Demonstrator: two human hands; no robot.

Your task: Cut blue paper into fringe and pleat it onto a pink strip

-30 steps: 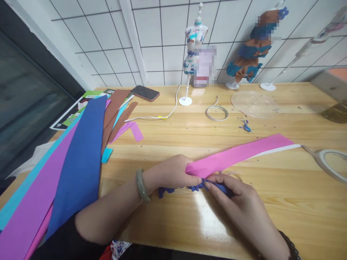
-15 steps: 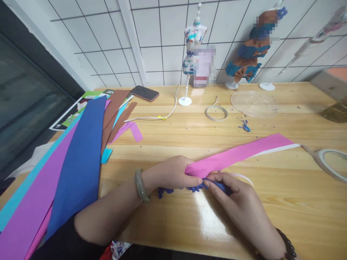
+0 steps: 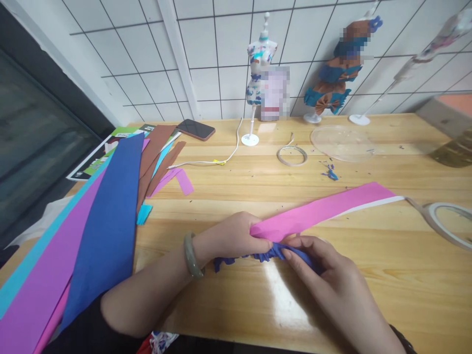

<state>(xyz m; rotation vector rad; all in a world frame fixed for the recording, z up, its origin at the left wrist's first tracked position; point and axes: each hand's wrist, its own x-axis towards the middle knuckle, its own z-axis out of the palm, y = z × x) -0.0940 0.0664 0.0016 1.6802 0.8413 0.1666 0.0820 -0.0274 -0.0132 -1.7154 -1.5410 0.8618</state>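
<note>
From where I sit at the far end of the feed, I have the left hand closed over the near end of a pink strip, its thumb pressing on a gathered blue strip along the lower edge. The right hand has its grip closed too, pinching the blue strip between thumb and fingers just beside the left thumb. I see folds bunched between the two hands, and a ruffled end showing below the left wrist, which wears a pale bangle.

The pink strip slants away to the right above the worktop, white tape along its near edge running on to a tape roll.

On my left, a broad dark blue strip overlaps a purple strip and a light blue strip, with brown strips beside them. Farther back I have a phone, a white cable, a small dress form and blue scraps near a clear disc.
</note>
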